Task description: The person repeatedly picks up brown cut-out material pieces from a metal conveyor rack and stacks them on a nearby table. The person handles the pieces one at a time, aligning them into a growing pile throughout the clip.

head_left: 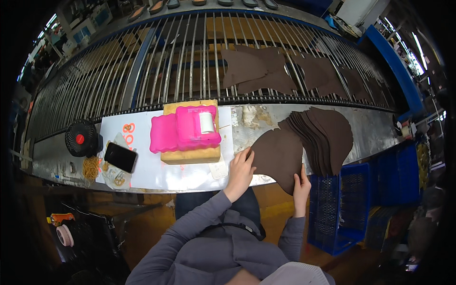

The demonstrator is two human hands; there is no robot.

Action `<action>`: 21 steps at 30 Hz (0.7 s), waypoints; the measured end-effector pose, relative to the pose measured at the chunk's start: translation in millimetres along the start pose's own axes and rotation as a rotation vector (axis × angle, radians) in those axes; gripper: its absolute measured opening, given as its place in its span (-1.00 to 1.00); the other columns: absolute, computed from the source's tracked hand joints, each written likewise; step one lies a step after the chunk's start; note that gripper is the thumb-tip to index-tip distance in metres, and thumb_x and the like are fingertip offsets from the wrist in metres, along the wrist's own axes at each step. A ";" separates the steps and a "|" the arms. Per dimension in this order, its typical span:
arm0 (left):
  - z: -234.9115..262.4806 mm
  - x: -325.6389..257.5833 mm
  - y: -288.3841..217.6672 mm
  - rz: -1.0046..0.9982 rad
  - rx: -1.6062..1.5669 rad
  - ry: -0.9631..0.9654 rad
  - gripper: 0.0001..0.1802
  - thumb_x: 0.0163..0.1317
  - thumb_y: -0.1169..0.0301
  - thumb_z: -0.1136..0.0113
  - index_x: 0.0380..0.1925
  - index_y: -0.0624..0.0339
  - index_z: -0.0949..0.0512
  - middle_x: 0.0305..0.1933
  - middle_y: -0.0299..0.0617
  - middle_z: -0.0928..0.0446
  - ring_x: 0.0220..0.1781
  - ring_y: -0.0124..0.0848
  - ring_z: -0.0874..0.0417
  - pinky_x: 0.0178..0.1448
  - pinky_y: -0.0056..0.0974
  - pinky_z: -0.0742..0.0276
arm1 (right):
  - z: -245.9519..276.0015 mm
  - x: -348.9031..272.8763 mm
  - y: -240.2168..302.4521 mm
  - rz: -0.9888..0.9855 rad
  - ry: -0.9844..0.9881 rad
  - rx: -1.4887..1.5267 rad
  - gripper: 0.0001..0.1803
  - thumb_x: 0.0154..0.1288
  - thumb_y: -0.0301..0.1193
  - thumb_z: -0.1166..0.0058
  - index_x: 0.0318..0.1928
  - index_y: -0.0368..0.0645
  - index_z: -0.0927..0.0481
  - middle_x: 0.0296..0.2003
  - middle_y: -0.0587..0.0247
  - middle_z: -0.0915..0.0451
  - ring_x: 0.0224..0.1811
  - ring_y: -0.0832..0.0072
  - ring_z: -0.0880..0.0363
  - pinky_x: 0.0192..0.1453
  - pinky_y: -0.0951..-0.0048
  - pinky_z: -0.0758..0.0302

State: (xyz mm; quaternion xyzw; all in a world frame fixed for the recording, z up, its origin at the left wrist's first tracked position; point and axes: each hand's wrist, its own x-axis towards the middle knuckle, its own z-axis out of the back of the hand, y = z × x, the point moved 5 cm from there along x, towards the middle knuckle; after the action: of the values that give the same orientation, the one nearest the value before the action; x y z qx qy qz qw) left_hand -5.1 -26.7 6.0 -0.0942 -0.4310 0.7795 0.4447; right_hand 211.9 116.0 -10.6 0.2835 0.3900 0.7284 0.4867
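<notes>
Grey-sleeved arms [190, 227] reach forward, left hand [241, 172] slightly farther ahead than right hand [301, 187].

The left hand [241, 172] and right hand [301, 188] hold a brown piece [279, 154] by its edges. More brown pieces [335, 135] are piled beside it. A pink box [190, 124] sits on a yellow block [190, 158].

Plain brown sheets [278, 154], pink box [186, 133], 1 white roll [206, 122], blue crate [324, 206]; shadowed spool [68, 235] perhaps pale pink.
</notes>
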 end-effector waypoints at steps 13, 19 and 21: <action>45.7 12.0 -43.4 -0.029 -0.361 0.044 -0.69 0.25 0.63 -0.15 0.01 0.29 -0.56 0.01 0.05 -0.54 -0.06 -0.02 -0.64 -0.01 -0.17 -0.56 | 9.1 8.9 9.5 0.126 -0.195 0.268 -0.57 0.38 -0.58 -0.09 0.25 -0.24 -0.46 0.20 0.13 -0.45 0.16 0.45 -0.49 0.17 0.42 -0.47; 216.1 39.2 -72.3 -0.270 -0.453 -0.352 -0.62 0.24 0.68 -0.11 0.06 0.17 -0.55 0.03 -0.09 -0.66 0.01 -0.17 -0.73 0.02 -0.23 -0.64 | -0.6 29.1 192.1 0.706 0.197 0.227 -0.53 0.23 -0.66 -0.20 0.17 -0.20 -0.56 0.07 0.10 -0.60 0.02 0.41 -0.58 0.06 0.48 -0.49; 276.7 40.9 -75.5 -0.432 -0.027 -0.301 -0.71 0.17 0.74 -0.11 -0.21 0.19 -0.69 -0.13 -0.08 -0.68 -0.10 -0.22 -0.72 -0.03 -0.27 -0.62 | -28.1 38.1 252.0 0.884 0.311 0.137 -0.61 0.18 -0.65 -0.23 0.05 -0.21 -0.66 -0.11 0.14 -0.70 -0.19 0.40 -0.61 -0.11 0.46 -0.50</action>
State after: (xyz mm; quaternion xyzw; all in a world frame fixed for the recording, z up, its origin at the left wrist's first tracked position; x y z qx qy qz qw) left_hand -129.6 -140.2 241.7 0.1109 -0.5127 0.6659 0.5305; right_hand 52.7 87.2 188.4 0.3411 0.3475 0.8722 0.0459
